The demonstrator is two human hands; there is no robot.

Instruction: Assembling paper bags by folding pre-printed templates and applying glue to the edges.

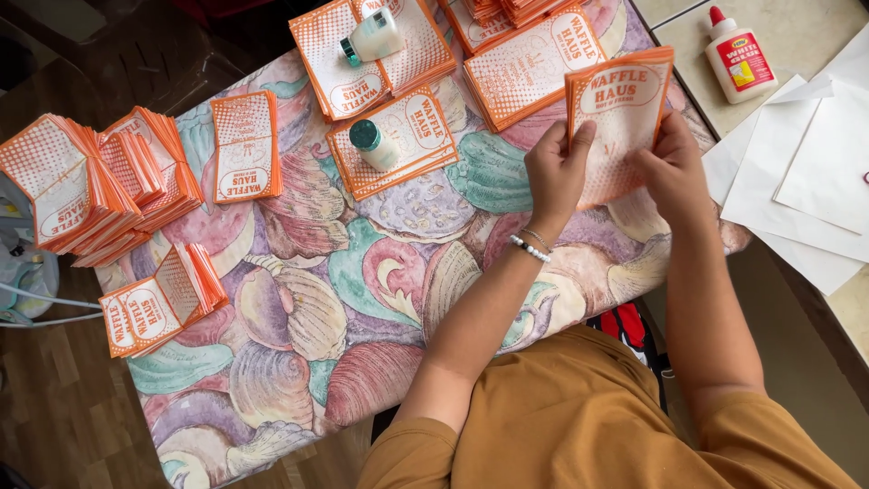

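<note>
Both hands, left hand (554, 172) and right hand (672, 167), grasp one stack of orange-and-white paper bags (621, 113), held upright over the shell-patterned tablecloth (362, 299). Beyond lie flat bag piles (two weighted by small bottles (374, 145)); a red-capped glue bottle (738, 56) lies far right.

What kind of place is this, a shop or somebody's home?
Likely a home craft table: a shell-patterned cloth, stacks of orange paper bags, glue bottles, and both hands holding one bag stack.
</note>
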